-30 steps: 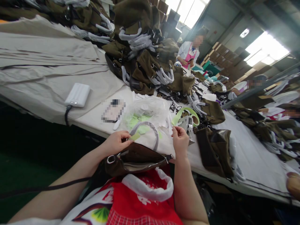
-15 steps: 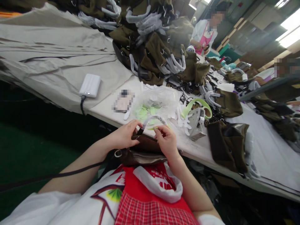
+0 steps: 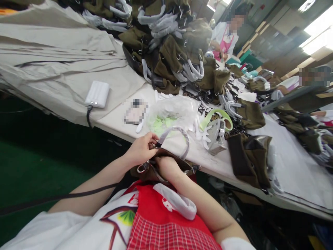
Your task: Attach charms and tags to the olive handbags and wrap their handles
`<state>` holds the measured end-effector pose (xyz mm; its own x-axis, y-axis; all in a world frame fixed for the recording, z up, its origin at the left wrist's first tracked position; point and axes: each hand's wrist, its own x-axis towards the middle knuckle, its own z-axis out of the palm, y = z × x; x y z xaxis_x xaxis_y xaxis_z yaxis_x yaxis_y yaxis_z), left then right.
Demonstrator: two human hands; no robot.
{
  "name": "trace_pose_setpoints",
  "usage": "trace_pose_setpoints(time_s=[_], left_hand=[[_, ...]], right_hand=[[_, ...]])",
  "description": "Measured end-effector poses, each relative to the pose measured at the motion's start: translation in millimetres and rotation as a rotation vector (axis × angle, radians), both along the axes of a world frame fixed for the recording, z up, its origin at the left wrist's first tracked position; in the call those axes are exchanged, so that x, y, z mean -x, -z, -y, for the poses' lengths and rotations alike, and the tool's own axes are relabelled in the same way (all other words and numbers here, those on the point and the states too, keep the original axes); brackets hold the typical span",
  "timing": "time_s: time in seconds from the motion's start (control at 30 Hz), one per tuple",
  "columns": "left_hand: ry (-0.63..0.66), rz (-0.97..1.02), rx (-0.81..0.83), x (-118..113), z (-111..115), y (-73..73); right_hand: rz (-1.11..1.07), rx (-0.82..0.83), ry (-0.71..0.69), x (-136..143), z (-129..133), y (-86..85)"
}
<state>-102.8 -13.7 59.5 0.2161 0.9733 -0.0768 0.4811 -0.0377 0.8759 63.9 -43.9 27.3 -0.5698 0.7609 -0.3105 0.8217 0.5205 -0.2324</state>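
Note:
Against my apron, a brown handbag (image 3: 170, 152) is held with its mouth open beside the table edge. One wrapped handle (image 3: 187, 142) arches above the far rim, and another wrapped handle (image 3: 179, 203) lies over the red apron. My left hand (image 3: 142, 149) is closed on the bag's rim near the base of the far handle. Into the opening reaches my right hand (image 3: 169, 168), its fingers hidden inside, so what they do cannot be seen. A metal ring (image 3: 141, 168) hangs at the bag's left end.
On the table lie a clear plastic bag (image 3: 177, 107), a light green tape roll (image 3: 227, 121) in a metal dispenser (image 3: 215, 137), a phone (image 3: 136, 111) and a white power bank (image 3: 97, 93). Olive bags (image 3: 169, 55) are piled behind. A co-worker (image 3: 225, 40) stands across the table.
My right hand has left the far handle's area with a small yellow-green piece and gone down into the bag. My left hand stays at the rim; the near handle has shifted slightly.

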Motion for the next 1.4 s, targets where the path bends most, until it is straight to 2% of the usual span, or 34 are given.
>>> trace_pose_setpoints(time_s=[0.13, 0.33, 0.63, 0.83, 0.97, 1.1, 1.2, 1.4], left_hand=[[-0.016, 0.01, -0.013, 4, -3, 6.4], [-0.022, 0.013, -0.002, 5, -5, 9.8], [-0.018, -0.038, -0.027, 6, -7, 9.4], [-0.018, -0.032, -0.037, 4, -7, 8.8], [-0.053, -0.041, -0.048, 5, -7, 10.2], [-0.059, -0.065, -0.05, 5, -8, 13.0], [-0.059, -0.081, -0.051, 5, -7, 14.0], [-0.099, -0.161, -0.094, 4, -2, 16.6]], right_hand=[[-0.158, -0.076, -0.001, -4, 3, 0.1], [-0.213, -0.115, 0.139, -3, 1, 3.3], [-0.043, -0.071, 0.179, 3, 3, -1.6], [-0.063, 0.031, 0.152, 0, 5, -2.8], [-0.032, -0.023, 0.243, -1, 9, -4.2], [0.018, 0.003, 0.27, -1, 7, -2.4], [-0.018, 0.035, 0.261, -3, 3, -1.4], [-0.059, 0.111, 0.114, -11, 2, -8.5]])
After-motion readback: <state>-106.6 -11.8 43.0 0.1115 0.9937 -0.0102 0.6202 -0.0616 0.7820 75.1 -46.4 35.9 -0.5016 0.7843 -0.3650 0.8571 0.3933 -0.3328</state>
